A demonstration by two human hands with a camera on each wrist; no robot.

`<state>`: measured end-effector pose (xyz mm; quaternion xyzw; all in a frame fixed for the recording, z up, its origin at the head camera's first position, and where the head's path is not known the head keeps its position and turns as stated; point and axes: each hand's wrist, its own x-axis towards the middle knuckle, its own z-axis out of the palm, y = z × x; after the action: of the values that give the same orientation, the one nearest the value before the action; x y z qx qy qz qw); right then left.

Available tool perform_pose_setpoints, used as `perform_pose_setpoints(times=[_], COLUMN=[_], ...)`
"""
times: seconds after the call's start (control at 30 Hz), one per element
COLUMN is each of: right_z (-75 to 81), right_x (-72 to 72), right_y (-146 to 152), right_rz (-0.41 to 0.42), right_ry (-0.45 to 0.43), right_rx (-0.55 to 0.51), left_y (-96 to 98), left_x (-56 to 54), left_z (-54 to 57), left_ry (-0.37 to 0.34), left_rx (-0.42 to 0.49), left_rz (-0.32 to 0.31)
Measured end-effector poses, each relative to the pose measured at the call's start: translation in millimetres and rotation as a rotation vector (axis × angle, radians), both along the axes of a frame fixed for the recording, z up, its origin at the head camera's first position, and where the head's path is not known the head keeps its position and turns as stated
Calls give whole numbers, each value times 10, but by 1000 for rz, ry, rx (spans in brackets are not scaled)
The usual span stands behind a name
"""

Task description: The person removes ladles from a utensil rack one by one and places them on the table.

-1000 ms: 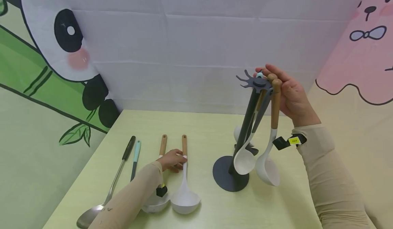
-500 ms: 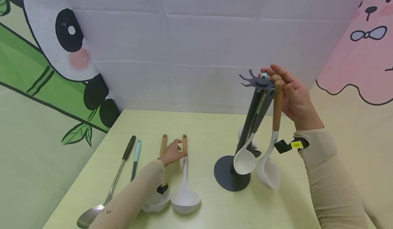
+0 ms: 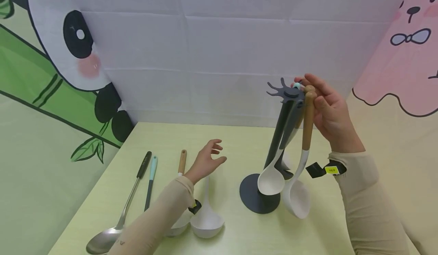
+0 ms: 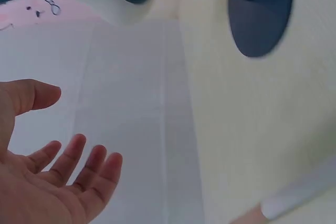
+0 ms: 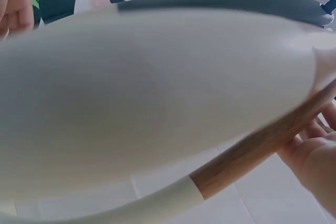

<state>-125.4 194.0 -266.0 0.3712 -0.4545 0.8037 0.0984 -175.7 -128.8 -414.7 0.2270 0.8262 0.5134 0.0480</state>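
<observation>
My left hand (image 3: 207, 162) hovers over the handle end of a white ladle (image 3: 207, 222) on the table, thumb apart from the fingers, holding nothing. In the left wrist view that hand (image 4: 58, 182) is empty too. My right hand (image 3: 332, 114) is at the top of a dark utensil stand (image 3: 261, 194), its fingers against the wooden handles hanging there. From the stand's hooks hang a white ladle (image 3: 297, 198) with a wooden handle, a white spoon (image 3: 271, 181) and a dark grey handle (image 3: 291, 124). A light-blue handle tip (image 3: 296, 84) shows beside the fingers.
Left on the table (image 3: 236, 148) lie a steel serving spoon (image 3: 106, 239), a utensil with a light-blue handle (image 3: 153, 167), and another wooden-handled white utensil (image 3: 183, 162), partly under my left sleeve. A pale cloth wall (image 3: 232, 49) stands behind.
My left hand has left the ladle's handle and moved up and right. The hanging utensils have shifted around the stand's top, which has moved slightly right along with my right hand.
</observation>
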Motion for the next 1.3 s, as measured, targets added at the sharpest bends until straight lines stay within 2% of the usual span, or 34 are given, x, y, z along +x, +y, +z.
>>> perform_pose_setpoints(times=[0.2,0.47,0.7,0.97,1.13,1.3], right_z=[0,-2,-11,-7,7,7], right_x=[31,86,133,215,262,266], right_y=[-44,-83,-109,-148,-173,-195], right_rz=[-115,-144,-224,-321,-333,-342], right_ry=[9,22,20,-26,-58,-53], right_rx=[23,-30,-41,-81,-134,-173], left_y=[171,346,498,689,803,911], left_x=[160,292,373,432,482,522], left_z=[192,391,523,617,635,612], left_ry=[80,144,160,131,122,107], left_rx=[97,149,199,242,286,296], left_rz=[-76,-146,-189,-224,-255,-280])
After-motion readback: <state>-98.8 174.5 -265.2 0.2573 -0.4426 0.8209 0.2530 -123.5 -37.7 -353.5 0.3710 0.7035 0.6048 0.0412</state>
